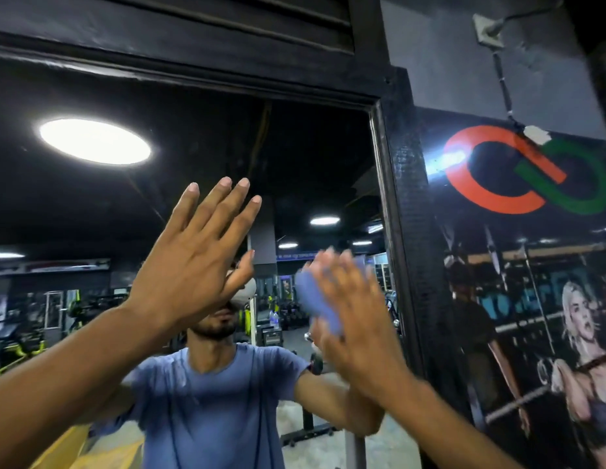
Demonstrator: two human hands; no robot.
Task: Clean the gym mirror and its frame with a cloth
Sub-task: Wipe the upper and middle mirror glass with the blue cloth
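A large gym mirror point(311, 157) fills the left and middle of the view, set in a black frame point(401, 204) along its top and right side. My left hand point(193, 262) lies flat against the glass, fingers straight and spread. My right hand point(355, 316), blurred by motion, presses a blue cloth point(316, 302) onto the glass near the right frame post, fingers stretched over it. The glass reflects a person in a blue shirt and both arms.
A dark wall poster point(531, 299) with a red and green logo hangs right of the frame. A cable point(501, 82) runs down from a wall socket above it. Ceiling lights and gym machines show in the reflection.
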